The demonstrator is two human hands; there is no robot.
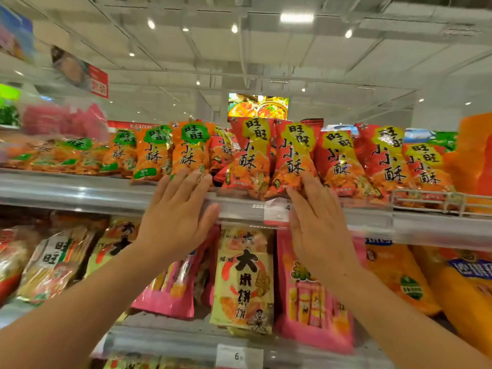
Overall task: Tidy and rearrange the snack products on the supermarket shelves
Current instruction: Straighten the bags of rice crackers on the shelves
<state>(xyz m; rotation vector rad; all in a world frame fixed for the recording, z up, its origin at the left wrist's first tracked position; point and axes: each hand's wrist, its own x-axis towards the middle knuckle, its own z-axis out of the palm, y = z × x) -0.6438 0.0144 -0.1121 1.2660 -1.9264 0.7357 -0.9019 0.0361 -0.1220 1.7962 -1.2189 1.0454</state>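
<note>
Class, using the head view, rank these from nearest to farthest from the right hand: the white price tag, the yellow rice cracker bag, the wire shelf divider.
1. White price tag, touching the right hand, at its left.
2. Yellow rice cracker bag, lower shelf, down-left.
3. Wire shelf divider, upper shelf, far right.

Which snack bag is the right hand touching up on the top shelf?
Find the top shelf with its row of small bags. Orange green-labelled bags fill the left, red yellow-labelled ones the right. The right hand touches the second red bag, just above the white price tag.

2 bare forearms, no sleeves, left grip (175, 217) and right grip (318, 225) ungloved.
</note>
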